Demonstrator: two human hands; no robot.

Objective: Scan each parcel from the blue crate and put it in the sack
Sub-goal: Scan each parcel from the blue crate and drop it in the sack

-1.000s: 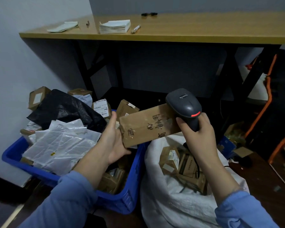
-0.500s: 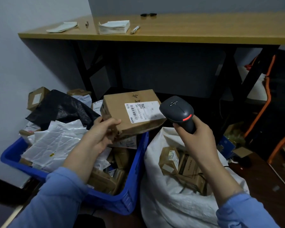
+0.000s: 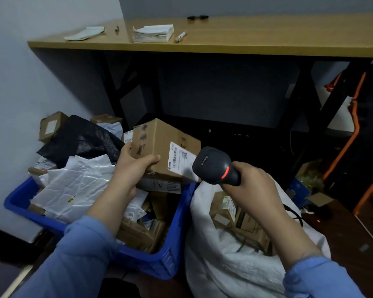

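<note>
Head view: left hand (image 3: 136, 167) grips a parcel (image 3: 159, 140), right hand (image 3: 254, 183) grips the scanner (image 3: 213, 166); blue crate (image 3: 174, 244) seemingly mostly full, right-side sack (image 3: 224, 276) holds several.

A wooden tabletop (image 3: 267, 37) runs well above and beyond both hands. Up past the left hand (image 3: 134, 166) it bears a folded white sheet (image 3: 85, 33), a stack of white paper (image 3: 153, 33) and a pen (image 3: 180, 37) just beside the stack, with a small black object (image 3: 198, 17) farther back. On the dark floor (image 3: 342, 244) the blue crate (image 3: 172, 250) stands below the left hand and the white sack (image 3: 224, 276) below the right hand (image 3: 254, 183), close against each other.
</note>
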